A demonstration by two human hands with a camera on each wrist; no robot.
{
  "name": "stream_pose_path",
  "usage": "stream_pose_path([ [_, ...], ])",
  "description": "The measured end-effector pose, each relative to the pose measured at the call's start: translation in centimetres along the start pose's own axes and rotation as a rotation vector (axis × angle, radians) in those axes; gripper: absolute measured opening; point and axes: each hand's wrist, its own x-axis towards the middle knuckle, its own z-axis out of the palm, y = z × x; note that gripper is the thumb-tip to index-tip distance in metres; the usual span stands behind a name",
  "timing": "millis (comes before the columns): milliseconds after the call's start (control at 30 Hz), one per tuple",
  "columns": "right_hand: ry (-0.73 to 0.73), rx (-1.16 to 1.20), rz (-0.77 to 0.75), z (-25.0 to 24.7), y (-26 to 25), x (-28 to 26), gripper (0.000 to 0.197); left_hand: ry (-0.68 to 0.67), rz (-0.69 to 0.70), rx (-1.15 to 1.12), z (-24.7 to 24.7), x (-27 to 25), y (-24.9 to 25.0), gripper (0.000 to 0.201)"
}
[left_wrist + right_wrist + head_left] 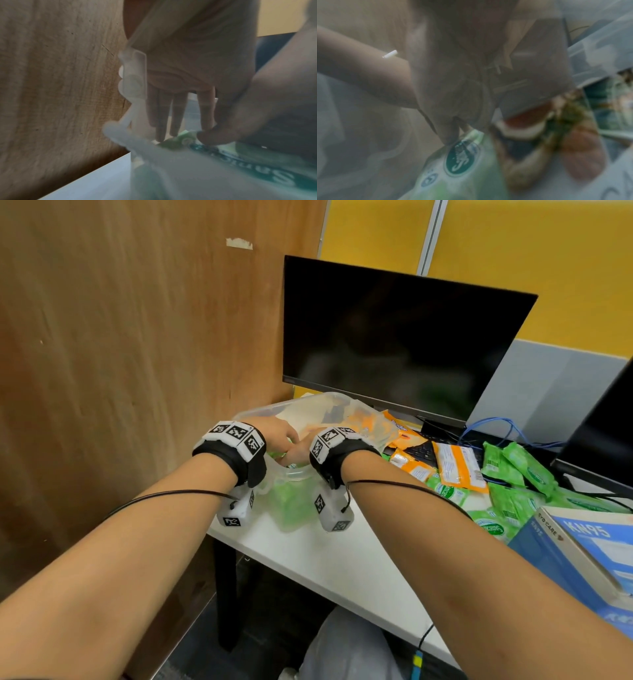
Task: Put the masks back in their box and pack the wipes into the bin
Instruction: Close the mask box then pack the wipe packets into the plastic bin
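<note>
A clear plastic bin (pixel 260 410) stands at the table's left end with green wipes packs (pixel 291 501) inside. Both hands reach down into it, close together. My left hand (pixel 281 436) pinches the top edge of a green wipes pack (pixel 240 162) between thumb and index finger, its other fingers (pixel 161 121) straight. My right hand (pixel 298 451) meets the same pack (pixel 462 169) at its top edge; this view is blurred through the bin wall. The blue KN95 mask box (pixel 582 546) lies at the right front. No loose masks are in view.
Loose green packs (pixel 513 470) and orange packs (pixel 459 467) cover the table's right half and a keyboard (pixel 421 451). A dark monitor (pixel 394 337) stands behind the bin. A wooden panel (pixel 120 337) closes off the left. A second screen (pixel 603 433) is at the right.
</note>
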Motion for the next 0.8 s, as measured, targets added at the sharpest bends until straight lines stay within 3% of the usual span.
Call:
stream_pose_path([
  [167,0.02,-0.078,0.111,0.1,0.4,2.4,0.08,-0.053,-0.015,0.009,-0.2,-0.1,0.5,0.044],
  [333,-0.004,0.096,0.022,0.5,0.7,2.8,0.043,-0.015,-0.002,-0.063,-0.1,-0.2,0.5,0.035],
  [467,0.404,0.221,0.009,-1.0,2.2,3.0,0.03,-0.025,0.002,-0.073,-0.1,-0.4,0.4,0.039],
  [533,0.586,0.254,0.096,-2.2,5.4,2.2,0.027,-0.038,0.018,-0.096,-0.1,-0.6,0.3,0.04],
  [600,0.636,0.345,0.252,-2.8,9.8,1.4,0.024,-0.034,0.027,-0.108,0.0,-0.7,0.3,0.04],
  [667,0.567,0.36,0.408,-2.1,14.3,0.6,0.021,-0.029,0.031,-0.112,0.0,-0.7,0.4,0.041],
  [800,0.157,0.126,0.522,2.4,21.0,-1.3,0.04,-0.018,0.039,-0.117,-0.2,-0.7,0.7,0.037],
])
